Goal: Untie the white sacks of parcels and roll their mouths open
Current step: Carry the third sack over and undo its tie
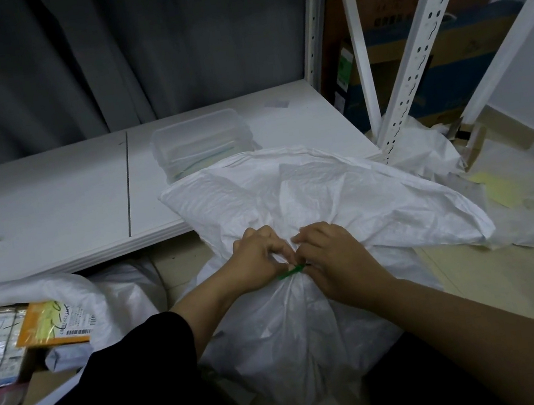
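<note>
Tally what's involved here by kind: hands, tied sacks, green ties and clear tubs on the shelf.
hands: 2, left hand and right hand
tied white sack: 1
green tie: 1
clear tub: 1
Total: 5

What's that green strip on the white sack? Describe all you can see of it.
The green tie is a thin, flat strip, plastic by its look, cinched round the gathered neck of the white sack. Only a short length shows, slightly tilted, between the left hand and right hand, whose fingers pinch at the neck there. Its fastening is hidden.
</note>
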